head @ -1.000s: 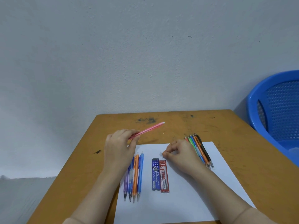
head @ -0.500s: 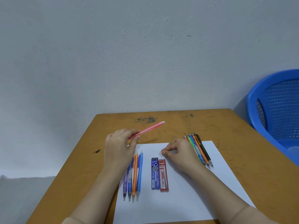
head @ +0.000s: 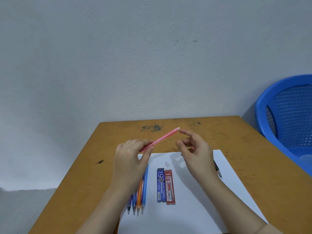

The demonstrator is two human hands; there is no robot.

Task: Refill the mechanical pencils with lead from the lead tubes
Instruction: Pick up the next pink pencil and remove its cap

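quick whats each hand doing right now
Left hand: fingers grip the pink pencil.
Right hand: open, holding nothing, forefinger near the pencil's white end.

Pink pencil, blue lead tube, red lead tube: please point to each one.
pink pencil [head: 166, 136], head view, middle of the barrel.
blue lead tube [head: 160, 185], head view, middle of the label.
red lead tube [head: 170, 188], head view, middle of the label.

Left hand [head: 130, 162] curled, right hand [head: 197, 154] loose

A stained wooden table [head: 244, 149] carries one white sheet of paper [head: 185, 217] on its near half.
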